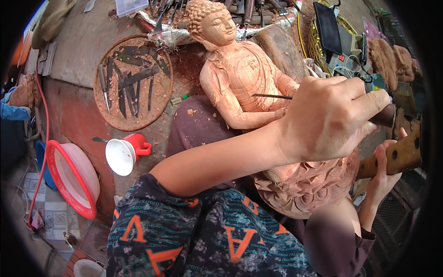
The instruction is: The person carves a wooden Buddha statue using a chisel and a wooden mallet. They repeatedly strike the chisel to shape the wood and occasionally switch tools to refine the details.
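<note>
A carved wooden Buddha figure [249,64] leans before me, its head toward the top and its base [309,189] of carved petals near my lap. My left hand [323,120] is closed around the dark wooden handle of a chisel [272,96]. The chisel's thin blade lies across the front of the figure's chest; whether the tip touches the wood I cannot tell. Beside the base, my right hand [384,173] grips a worn wooden mallet [407,151] with several round dents. The mallet's head lies below the end of the chisel handle.
A round tray [98,99] with several dark blades and wood chips lies at the left. Nearer are a red mug [142,144] and a pink basin [88,168]. More carving tools [249,11] lie behind the figure. Electrical gear [344,57] and carved wood pieces [392,60] stand far right.
</note>
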The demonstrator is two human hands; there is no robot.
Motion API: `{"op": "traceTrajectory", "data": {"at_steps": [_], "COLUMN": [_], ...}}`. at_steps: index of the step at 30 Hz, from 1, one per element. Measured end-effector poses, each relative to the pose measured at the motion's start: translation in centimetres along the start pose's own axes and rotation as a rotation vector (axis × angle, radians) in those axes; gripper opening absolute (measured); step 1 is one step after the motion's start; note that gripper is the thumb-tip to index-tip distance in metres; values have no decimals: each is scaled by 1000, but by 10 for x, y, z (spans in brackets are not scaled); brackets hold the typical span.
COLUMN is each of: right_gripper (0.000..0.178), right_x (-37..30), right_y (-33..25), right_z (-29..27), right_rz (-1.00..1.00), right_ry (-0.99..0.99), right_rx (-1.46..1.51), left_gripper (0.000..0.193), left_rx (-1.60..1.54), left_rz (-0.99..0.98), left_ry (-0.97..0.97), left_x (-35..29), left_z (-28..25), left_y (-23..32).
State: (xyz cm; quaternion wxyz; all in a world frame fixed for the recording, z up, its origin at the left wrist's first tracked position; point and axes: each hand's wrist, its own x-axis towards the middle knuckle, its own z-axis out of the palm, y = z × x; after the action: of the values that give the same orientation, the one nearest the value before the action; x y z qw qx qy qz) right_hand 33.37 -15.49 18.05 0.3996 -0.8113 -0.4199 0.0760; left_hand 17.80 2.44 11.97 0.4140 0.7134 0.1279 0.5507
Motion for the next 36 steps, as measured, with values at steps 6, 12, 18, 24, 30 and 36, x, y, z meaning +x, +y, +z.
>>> {"op": "traceTrajectory", "data": {"at_steps": [6, 12, 18, 24, 30, 36], "right_gripper": [58, 52, 46, 44, 45, 37], "right_x": [-2, -8, -13, -19, -22, -19], "right_y": [-1, 17, 10, 3, 4, 22], "right_z": [-2, 8, 6, 0, -10, 3], "right_rz": [23, -108, -65, -88, 23, -60], "right_ry": [-47, -61, -19, -38, -67, -35], "right_rx": [78, -146, -130, -225, -190, -229], "left_gripper": [26, 26, 36, 37, 34, 30], "left_rx": [6, 24, -34, -64, -105, -61], "left_rz": [-23, -7, 36, 32, -5, -73], "left_ry": [13, 12, 32, 46, 22, -13], "left_x": [-1, -2, -8, -10, -10, 9], "left_z": [0, -3, -2, -2, -4, -46], "left_y": [1, -4, -5, -5, -6, 0]}}
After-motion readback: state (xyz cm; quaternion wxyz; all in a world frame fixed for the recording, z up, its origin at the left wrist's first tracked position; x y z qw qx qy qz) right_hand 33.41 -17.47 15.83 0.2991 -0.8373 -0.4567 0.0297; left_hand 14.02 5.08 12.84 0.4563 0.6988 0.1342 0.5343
